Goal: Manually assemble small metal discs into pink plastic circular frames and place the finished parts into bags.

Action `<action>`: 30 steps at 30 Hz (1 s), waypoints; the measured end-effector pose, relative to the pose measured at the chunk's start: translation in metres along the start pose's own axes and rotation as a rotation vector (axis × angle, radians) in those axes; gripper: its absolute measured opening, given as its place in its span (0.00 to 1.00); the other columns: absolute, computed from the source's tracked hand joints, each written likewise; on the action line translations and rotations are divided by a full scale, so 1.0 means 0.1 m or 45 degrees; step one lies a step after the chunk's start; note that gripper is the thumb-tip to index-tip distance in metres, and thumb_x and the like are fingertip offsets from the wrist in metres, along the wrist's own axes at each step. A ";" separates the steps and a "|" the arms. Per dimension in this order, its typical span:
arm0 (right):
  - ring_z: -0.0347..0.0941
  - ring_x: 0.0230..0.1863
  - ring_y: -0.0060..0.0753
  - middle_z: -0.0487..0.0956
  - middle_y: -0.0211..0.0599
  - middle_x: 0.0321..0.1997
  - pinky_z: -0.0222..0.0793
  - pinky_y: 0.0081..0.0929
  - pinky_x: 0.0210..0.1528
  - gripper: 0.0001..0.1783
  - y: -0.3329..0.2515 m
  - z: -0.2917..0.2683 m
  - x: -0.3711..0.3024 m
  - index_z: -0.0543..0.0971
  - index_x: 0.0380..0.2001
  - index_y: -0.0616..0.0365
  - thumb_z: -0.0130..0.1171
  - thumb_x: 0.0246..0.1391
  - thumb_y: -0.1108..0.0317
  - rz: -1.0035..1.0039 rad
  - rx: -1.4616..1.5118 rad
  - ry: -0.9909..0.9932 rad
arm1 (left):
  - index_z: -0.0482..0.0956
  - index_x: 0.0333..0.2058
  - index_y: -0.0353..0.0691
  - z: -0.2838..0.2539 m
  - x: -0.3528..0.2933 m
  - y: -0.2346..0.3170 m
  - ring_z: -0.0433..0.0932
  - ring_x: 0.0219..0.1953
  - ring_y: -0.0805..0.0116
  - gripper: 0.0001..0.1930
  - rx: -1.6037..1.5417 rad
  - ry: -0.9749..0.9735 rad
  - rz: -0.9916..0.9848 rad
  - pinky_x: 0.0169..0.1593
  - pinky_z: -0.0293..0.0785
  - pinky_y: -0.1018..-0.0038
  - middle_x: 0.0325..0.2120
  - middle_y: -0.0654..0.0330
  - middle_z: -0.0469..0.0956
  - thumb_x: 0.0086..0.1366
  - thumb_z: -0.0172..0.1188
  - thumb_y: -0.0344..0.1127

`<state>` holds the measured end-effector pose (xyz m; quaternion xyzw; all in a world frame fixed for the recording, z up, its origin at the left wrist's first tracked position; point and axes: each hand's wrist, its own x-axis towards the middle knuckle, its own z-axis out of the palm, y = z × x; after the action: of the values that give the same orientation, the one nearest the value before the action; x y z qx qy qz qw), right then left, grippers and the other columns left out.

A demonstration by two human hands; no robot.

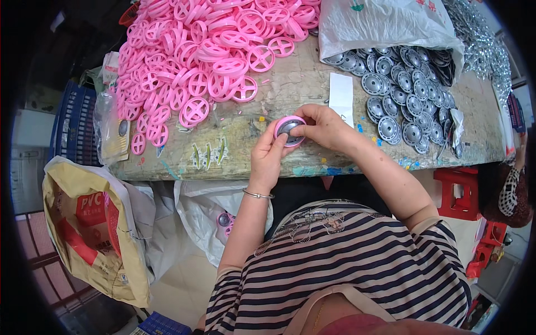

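Observation:
Over the table's near edge, both my hands hold one pink plastic wheel ring (290, 119) with a grey hubcap-like disc (291, 128) seated in its face. My left hand (268, 151) grips the ring's left side, its thumb on the disc. My right hand (328, 129) has the ring's right side, with its thumb also pressing on the disc. Whether the disc sits fully flush I cannot tell. A large heap of pink wheel rings (231, 39) lies at the far left. Grey discs (412, 133) spill across the right side from a white plastic bag (385, 25).
A paper strip (341, 95) lies between the heaps on the worn table (245, 125). Green-and-white stickers (208, 156) are near the front edge. Below stand a yellow paper sack (53, 190) and a white bag (192, 204) with finished-looking wheels (224, 220). Red stools (459, 192) stand right; silver tinsel (477, 39) lies far right.

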<state>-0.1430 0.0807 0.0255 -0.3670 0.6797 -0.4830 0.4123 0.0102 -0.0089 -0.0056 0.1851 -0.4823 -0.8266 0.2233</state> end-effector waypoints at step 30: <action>0.73 0.40 0.36 0.76 0.42 0.40 0.71 0.30 0.45 0.17 -0.21 -0.42 0.53 0.76 0.43 0.62 0.55 0.59 0.60 -0.169 -0.424 0.144 | 0.67 0.54 0.30 -1.26 -1.49 0.43 0.67 0.56 0.58 0.18 1.665 1.023 0.316 0.59 0.61 0.66 0.50 0.50 0.68 0.68 0.47 0.32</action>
<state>-0.1998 0.0420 0.0428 -0.4464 0.7466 -0.4100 0.2741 0.2081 -0.0354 -0.0132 0.5095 -0.7712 -0.2124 0.3172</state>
